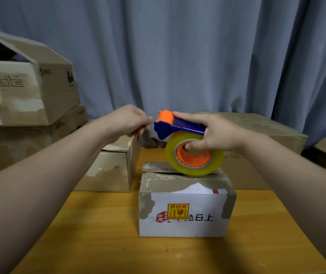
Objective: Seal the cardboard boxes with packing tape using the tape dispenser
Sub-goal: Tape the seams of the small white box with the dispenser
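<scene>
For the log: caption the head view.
Right hand holds dispenser over box; left hand seems to pinch its tape.

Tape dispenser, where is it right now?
Head view, middle: the right hand holds the tape dispenser over the small white box, and the left hand pinches at its orange tip.

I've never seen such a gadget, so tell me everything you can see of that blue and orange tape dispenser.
The dispenser looks plastic: a blue frame, an orange cap at its front and an orange hub carrying a roll of clear, yellowish tape. The right hand grips it, fingers over the frame, thumb in the hub, above the small box. The left hand pinches at its front, seemingly the tape's end.
</scene>
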